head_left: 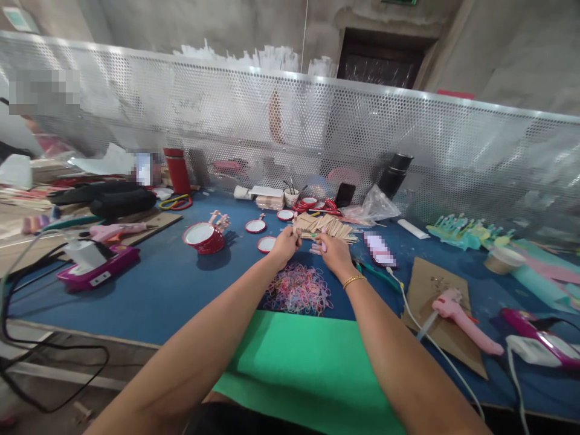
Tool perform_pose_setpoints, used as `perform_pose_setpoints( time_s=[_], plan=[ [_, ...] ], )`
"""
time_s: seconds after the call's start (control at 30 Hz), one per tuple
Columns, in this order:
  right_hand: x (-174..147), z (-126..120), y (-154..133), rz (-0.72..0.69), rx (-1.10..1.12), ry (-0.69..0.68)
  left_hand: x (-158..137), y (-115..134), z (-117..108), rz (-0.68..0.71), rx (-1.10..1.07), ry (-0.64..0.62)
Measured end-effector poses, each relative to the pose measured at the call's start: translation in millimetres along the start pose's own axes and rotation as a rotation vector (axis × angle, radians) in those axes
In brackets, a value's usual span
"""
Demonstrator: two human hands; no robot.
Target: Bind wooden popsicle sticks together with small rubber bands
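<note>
My left hand (285, 246) is closed in a pinch on what looks like a thin wooden stick (295, 222), whose tip shows above the fingers. Close beside it, my right hand (334, 254) has its fingers pressed together; what they grip is too small to make out. Just behind both hands lies a loose pile of flat wooden sticks (338, 225). Below them, nearer my body, is a heap of small coloured rubber bands (299, 290). A few pale sticks lie under the right fingers.
At left stand stacked red-rimmed white discs (203, 237), a purple power strip (99, 269) and a pink glue gun (120, 231). Right of my hands are a phone (379, 249), green-handled pliers (380, 278) and another glue gun (466, 317) on cardboard. A perforated metal screen (217, 121) rises behind.
</note>
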State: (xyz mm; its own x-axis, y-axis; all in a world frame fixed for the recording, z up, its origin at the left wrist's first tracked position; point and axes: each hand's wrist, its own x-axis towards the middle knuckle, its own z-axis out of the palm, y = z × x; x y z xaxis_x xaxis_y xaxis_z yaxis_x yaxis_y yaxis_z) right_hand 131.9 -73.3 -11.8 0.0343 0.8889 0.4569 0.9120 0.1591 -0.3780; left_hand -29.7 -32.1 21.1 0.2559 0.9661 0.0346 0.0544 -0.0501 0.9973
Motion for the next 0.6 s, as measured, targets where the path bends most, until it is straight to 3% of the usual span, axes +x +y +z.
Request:
perform_pose_setpoints(
  time_s=[0.27,0.6],
  plan=[
    [0,-3,-5,0.011,0.067,0.024,-3,2,0,-0.098,0.002,-0.025],
    [0,-5,-18,0.058,0.477,0.211,-4,6,-1,-0.08,-0.066,-0.066]
  ],
)
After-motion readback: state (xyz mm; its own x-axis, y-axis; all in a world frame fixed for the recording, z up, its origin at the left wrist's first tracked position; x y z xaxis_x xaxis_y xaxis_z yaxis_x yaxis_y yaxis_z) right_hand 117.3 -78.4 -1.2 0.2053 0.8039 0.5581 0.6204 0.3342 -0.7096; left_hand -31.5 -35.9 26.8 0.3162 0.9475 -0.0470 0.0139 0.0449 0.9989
